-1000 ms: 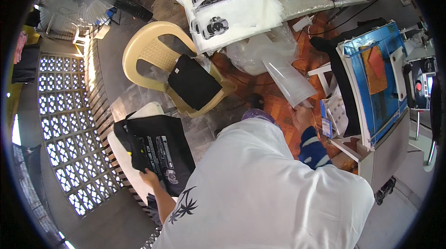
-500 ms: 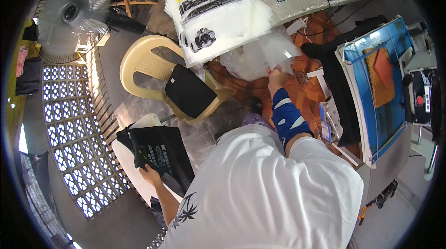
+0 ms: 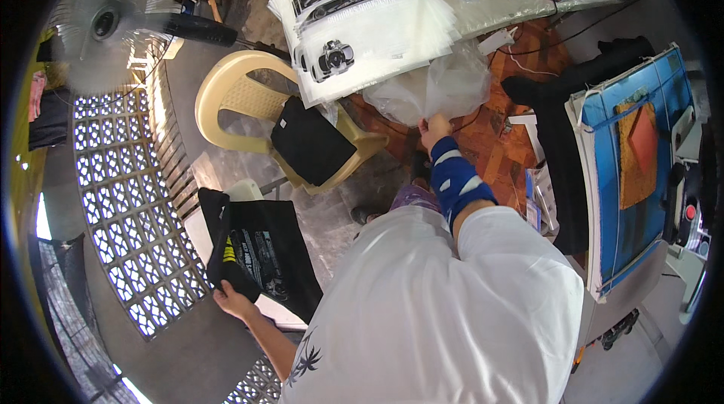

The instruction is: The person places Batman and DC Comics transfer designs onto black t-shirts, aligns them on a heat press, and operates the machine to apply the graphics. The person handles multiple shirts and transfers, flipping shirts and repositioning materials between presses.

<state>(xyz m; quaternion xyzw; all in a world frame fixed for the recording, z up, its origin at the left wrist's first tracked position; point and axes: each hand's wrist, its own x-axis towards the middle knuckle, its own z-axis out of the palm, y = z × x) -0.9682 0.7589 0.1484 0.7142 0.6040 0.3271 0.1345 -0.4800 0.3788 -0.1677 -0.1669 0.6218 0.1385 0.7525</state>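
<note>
The left hand (image 3: 235, 302) pinches the near left edge of a black cloth (image 3: 290, 257), thumb and fingers closed on its turned-over flap. The cloth lies over a white board (image 3: 197, 232) at the left, long axis running far to near, its near end slanting right; its yellow and white print runs the same way. The right hand (image 3: 435, 132) has its fingers bunched at the near edge of clear plastic (image 3: 456, 91); whether it grips, I cannot tell. Beyond stand a beige chair (image 3: 253, 87) and, farther right, the counter (image 3: 513, 15).
</note>
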